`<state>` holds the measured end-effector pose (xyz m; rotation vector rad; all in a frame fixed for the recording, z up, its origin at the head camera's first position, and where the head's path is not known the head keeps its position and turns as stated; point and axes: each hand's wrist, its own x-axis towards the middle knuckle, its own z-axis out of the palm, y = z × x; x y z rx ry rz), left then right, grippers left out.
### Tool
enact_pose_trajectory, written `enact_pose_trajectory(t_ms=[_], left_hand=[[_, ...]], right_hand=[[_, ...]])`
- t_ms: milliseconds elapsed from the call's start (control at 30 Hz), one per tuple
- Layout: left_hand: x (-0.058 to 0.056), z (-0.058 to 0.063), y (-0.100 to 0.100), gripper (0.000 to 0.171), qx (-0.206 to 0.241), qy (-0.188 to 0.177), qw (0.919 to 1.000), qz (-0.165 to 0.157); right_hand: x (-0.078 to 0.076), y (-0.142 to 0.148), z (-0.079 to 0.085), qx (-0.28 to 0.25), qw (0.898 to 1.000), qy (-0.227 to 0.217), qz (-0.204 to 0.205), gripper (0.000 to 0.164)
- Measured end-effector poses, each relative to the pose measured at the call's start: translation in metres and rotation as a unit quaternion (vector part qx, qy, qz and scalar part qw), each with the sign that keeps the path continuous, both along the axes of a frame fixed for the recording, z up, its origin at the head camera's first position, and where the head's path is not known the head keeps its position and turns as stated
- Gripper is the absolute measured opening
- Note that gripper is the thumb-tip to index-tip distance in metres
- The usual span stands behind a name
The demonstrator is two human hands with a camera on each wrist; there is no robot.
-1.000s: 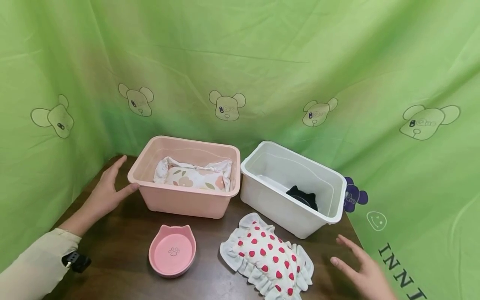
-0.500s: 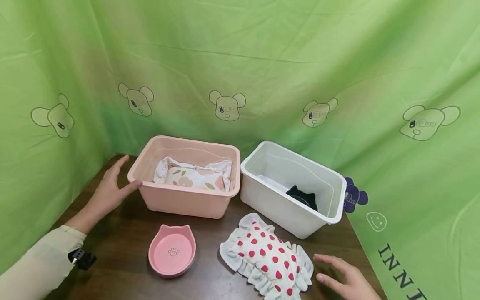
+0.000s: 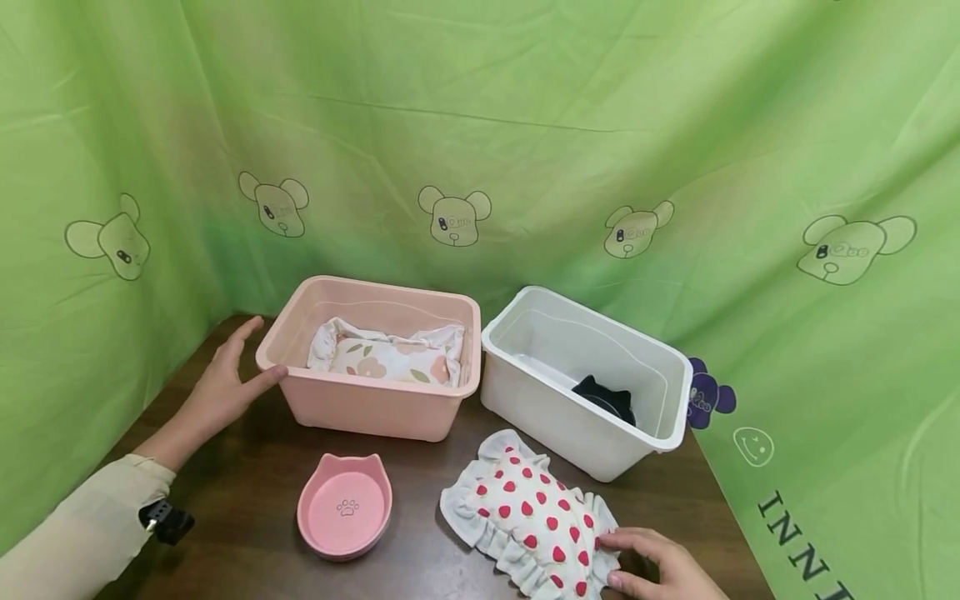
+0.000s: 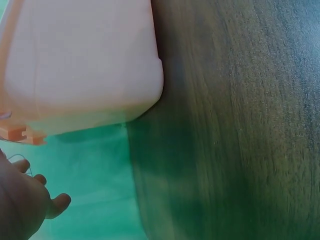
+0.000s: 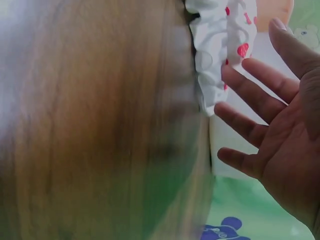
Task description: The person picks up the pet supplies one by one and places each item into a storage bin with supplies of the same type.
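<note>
In the head view my left hand (image 3: 222, 390) is at the left end of a pink plastic bin (image 3: 367, 408), thumb against its front corner and fingers extended. Inside that bin lies a ruffled pillow with a flower print (image 3: 390, 360). My right hand (image 3: 663, 567) reaches the right edge of a white pillow with red strawberries (image 3: 528, 512), which lies flat on the table. In the right wrist view the right hand (image 5: 282, 130) has its fingers spread and straight beside the pillow's ruffle (image 5: 207, 55); nothing is gripped.
A white bin (image 3: 562, 421) stands right of the pink one, holding a black cat-eared dish (image 3: 606, 398). A pink cat-eared bowl (image 3: 345, 506) with a paw print sits at front left on the dark wooden table (image 3: 247, 508). Green printed cloth (image 3: 525, 125) surrounds the back and sides.
My right hand has moved left from beside the table's right edge to the strawberry pillow's right edge. The left hand has shifted very slightly right along the pink bin's corner.
</note>
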<state>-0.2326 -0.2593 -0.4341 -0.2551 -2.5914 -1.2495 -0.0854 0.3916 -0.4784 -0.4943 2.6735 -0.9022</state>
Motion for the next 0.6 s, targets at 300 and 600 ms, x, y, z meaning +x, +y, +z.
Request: enact_pose_trajectory(t_ms=[300,600], left_hand=[[-0.002,-0.001,0.004,0.092,0.004,-0.009,0.9999,-0.008],[-0.002,-0.002,0.007,0.089,0.010,-0.004,0.9999,-0.013]], right_hand=[[0.000,-0.017,-0.010,0.054,0.995,0.084,-0.023,0.060],[0.000,-0.038,-0.022,0.062,0.985,0.153,-0.056,0.085]])
